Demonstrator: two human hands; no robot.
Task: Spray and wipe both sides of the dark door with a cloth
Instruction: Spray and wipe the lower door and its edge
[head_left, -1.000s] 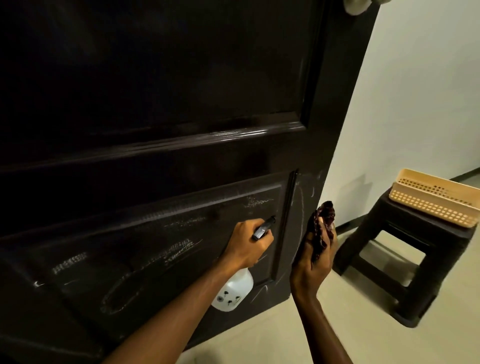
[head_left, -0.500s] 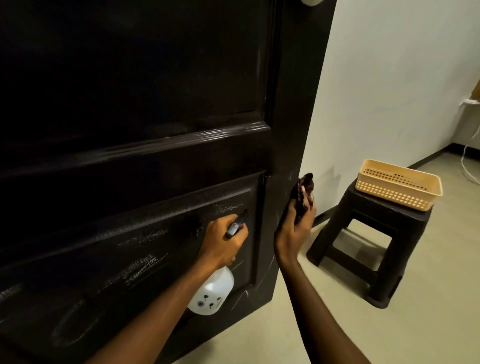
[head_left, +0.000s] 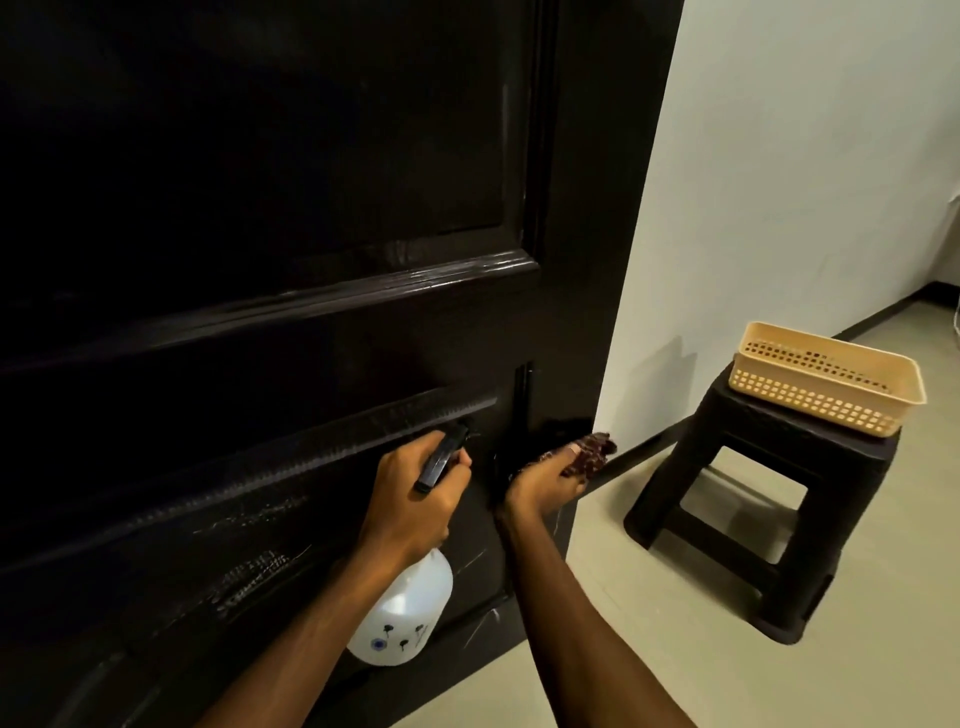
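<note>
The dark panelled door (head_left: 311, 208) fills the left of the view, with pale streaks on its lower panel. My left hand (head_left: 415, 499) grips the black trigger head of a white spray bottle (head_left: 402, 613), nozzle close to the lower panel. My right hand (head_left: 543, 483) holds a dark patterned cloth (head_left: 589, 454) against the door's right stile near its edge.
A dark plastic stool (head_left: 769, 519) stands on the beige floor to the right of the door, close to the white wall (head_left: 805, 182). A beige perforated basket (head_left: 826, 384) sits on top of it. Open floor lies in front of the stool.
The cloth hand has dropped lower along the door's edge, fingers now turned sideways. The spray hand keeps its grip on the bottle. The view has shifted, showing more wall and floor.
</note>
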